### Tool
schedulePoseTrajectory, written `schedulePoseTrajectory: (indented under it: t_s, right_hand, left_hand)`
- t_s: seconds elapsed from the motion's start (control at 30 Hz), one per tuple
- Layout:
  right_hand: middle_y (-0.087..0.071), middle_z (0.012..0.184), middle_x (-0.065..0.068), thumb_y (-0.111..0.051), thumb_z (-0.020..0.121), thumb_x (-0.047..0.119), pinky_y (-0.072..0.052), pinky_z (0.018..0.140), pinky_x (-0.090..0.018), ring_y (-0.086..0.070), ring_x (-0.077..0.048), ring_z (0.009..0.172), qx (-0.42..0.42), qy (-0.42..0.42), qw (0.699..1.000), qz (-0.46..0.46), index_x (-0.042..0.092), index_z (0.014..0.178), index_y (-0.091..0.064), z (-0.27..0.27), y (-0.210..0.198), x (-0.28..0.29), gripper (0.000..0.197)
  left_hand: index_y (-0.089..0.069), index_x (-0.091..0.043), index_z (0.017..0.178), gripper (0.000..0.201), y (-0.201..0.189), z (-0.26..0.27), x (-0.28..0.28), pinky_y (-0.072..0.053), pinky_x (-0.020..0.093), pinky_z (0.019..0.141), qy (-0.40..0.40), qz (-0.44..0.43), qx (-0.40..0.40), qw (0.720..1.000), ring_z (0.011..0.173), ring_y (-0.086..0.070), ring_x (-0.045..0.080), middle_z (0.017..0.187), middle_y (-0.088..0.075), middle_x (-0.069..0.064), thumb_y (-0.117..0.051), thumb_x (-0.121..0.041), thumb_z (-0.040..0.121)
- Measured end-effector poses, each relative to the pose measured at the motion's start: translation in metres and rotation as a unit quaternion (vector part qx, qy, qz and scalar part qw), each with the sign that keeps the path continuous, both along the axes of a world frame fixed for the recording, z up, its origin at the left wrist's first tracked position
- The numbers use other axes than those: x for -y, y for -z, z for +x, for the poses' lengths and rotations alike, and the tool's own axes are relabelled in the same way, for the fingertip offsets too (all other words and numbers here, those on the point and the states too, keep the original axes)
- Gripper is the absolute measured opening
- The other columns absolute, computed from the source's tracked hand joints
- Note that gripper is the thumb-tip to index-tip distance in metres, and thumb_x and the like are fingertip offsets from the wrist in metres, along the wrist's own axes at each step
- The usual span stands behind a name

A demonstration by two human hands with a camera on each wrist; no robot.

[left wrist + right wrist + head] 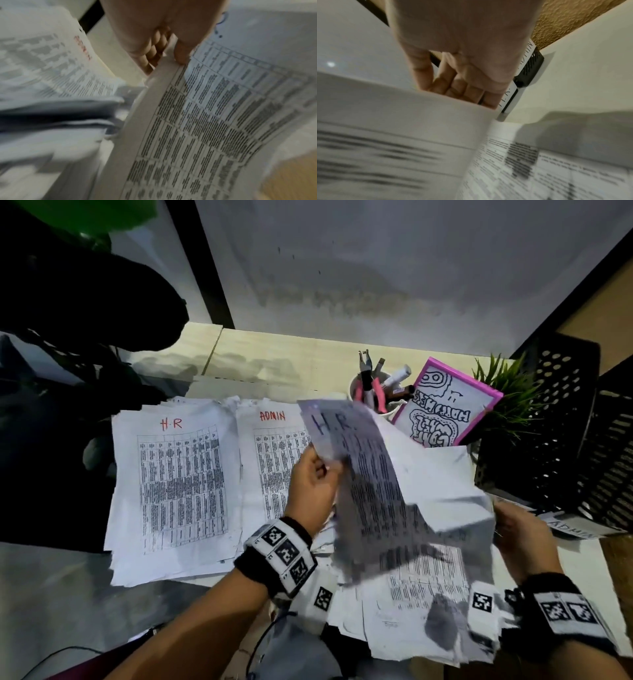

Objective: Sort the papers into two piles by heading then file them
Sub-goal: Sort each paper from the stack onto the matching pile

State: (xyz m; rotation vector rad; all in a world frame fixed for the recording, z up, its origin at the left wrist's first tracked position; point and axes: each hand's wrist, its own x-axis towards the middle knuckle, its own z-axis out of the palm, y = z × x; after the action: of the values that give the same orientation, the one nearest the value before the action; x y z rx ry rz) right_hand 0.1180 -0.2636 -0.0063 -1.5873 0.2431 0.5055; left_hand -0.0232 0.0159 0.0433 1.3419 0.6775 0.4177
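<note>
A sheet headed H.R in blue ink (363,474) hangs curled in the air, blurred by motion. My left hand (325,470) pinches its left edge near the top; in the left wrist view the thumb (181,54) lies on the printed side and the fingers curl behind. My right hand (513,529) is at the sheet's right edge, its fingers (453,86) fairly straight with tips hidden behind the paper. On the desk lie an H.R pile (181,481) and an ADMIN pile (270,440). A loose stack of papers (428,594) lies under the lifted sheet.
A black perforated file tray (565,440) stands at the right, with an ADMIN label (572,530) on its front. Behind the papers are a cup of pens (376,392), a pink-framed board (445,409) and a small plant (507,392). A dark bulky shape (68,320) fills the left.
</note>
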Motion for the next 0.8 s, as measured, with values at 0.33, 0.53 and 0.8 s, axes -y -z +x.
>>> schedulePoseTrajectory:
  t_s: [0.33,0.53,0.8]
  right_hand:
    - [-0.063,0.109,-0.03,-0.073,0.061,0.041,-0.044,0.087,-0.042,-0.06,-0.04,0.1,0.064,-0.031,0.914,-0.398,-0.004,0.117,-0.06,-0.012,0.03,-0.025,0.074]
    - [-0.054,0.123,-0.033,-0.05,0.049,0.07,-0.036,0.1,-0.048,-0.047,-0.045,0.119,0.027,-0.034,0.872,-0.488,-0.003,0.125,-0.054,-0.023,0.044,-0.034,0.106]
    - [-0.043,0.127,-0.032,-0.075,0.079,0.03,-0.038,0.096,-0.052,-0.039,-0.048,0.119,0.018,-0.034,0.845,-0.534,0.002,0.131,-0.049,-0.016,0.044,-0.05,0.065]
  left_hand:
    - [-0.047,-0.017,0.089,0.02,-0.022,-0.074,-0.176,-0.039,0.013,0.066,-0.274,0.217,-0.065,0.935,0.072,-0.048,-0.001,0.086,-0.051,-0.002,-0.067,-0.013,0.087]
    - [-0.07,-0.004,0.091,0.01,0.013,-0.125,-0.241,-0.037,0.01,0.064,-0.23,0.254,-0.224,0.912,0.083,-0.057,0.016,0.09,-0.064,0.007,-0.064,-0.011,0.086]
    - [-0.063,-0.001,0.113,0.031,0.071,-0.141,-0.271,-0.045,0.047,0.099,-0.001,0.254,-0.391,0.885,0.12,-0.05,0.042,0.131,-0.05,0.022,-0.05,-0.007,0.086]
